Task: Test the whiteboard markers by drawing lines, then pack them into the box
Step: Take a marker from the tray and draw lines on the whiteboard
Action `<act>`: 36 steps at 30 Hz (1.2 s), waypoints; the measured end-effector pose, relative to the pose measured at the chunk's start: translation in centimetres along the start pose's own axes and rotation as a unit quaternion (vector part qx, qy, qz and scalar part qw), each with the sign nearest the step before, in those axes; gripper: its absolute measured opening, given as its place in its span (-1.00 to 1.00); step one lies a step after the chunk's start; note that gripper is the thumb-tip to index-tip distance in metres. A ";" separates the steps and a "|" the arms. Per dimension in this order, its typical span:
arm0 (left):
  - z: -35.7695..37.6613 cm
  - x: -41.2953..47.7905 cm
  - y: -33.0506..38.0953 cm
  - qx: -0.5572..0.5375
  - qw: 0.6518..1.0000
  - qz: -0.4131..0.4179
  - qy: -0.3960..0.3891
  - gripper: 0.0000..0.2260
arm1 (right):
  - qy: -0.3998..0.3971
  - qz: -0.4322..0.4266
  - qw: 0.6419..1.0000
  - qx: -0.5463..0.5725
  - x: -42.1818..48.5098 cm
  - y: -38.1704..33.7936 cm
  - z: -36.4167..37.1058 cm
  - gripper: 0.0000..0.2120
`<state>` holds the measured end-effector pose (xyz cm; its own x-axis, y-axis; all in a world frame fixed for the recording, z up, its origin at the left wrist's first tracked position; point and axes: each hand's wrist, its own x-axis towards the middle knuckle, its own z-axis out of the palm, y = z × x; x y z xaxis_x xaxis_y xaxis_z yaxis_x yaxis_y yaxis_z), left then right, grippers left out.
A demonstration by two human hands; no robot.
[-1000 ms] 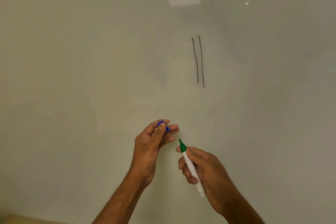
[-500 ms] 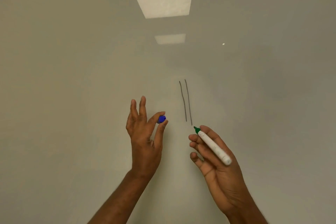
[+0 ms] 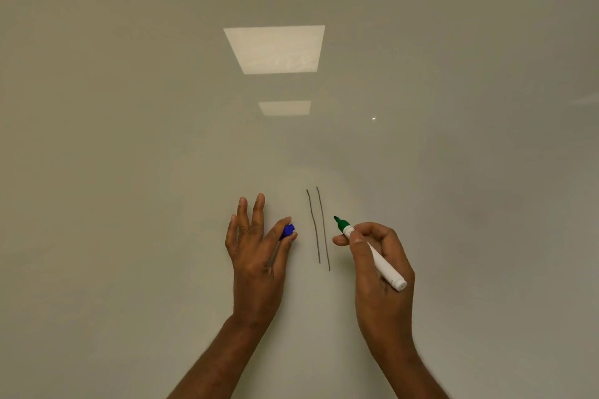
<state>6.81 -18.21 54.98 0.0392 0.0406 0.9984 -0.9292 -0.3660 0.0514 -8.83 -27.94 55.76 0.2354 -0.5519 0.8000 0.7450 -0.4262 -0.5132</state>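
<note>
Before the whiteboard (image 3: 129,155), the right hand (image 3: 382,266) clamps its grip on a green marker (image 3: 387,270) at 3 o'clock of two dark lines (image 3: 314,230), while the left hand (image 3: 256,259) pinches a blue cap (image 3: 287,231) at their 9 o'clock.

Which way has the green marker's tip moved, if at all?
Yes: the green marker tip rose from below the two lines to beside them, on their right.

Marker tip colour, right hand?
Green: the marker tip held in the right hand, seen in the head view.
</note>
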 end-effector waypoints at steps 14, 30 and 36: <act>1.8 0.3 -1.0 0.039 0.996 0.063 0.057 -0.67 | 0.016 -0.126 0.982 -0.138 5.1 4.0 1.8 -0.67; 1.9 0.2 -1.2 0.041 0.995 0.070 0.059 -0.66 | 0.029 -0.141 0.963 -0.226 -0.3 9.1 -2.1 -0.44; 1.9 0.2 -1.0 0.049 0.994 0.071 0.060 -0.67 | 0.034 -0.117 0.963 -0.238 -2.2 8.4 -3.2 -0.49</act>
<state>8.48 -19.56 55.19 -0.1393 0.0903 0.9861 -0.8817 -0.4647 -0.0820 -5.04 -32.63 48.70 0.0419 -0.4395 0.8973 0.3975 -0.8166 -0.4186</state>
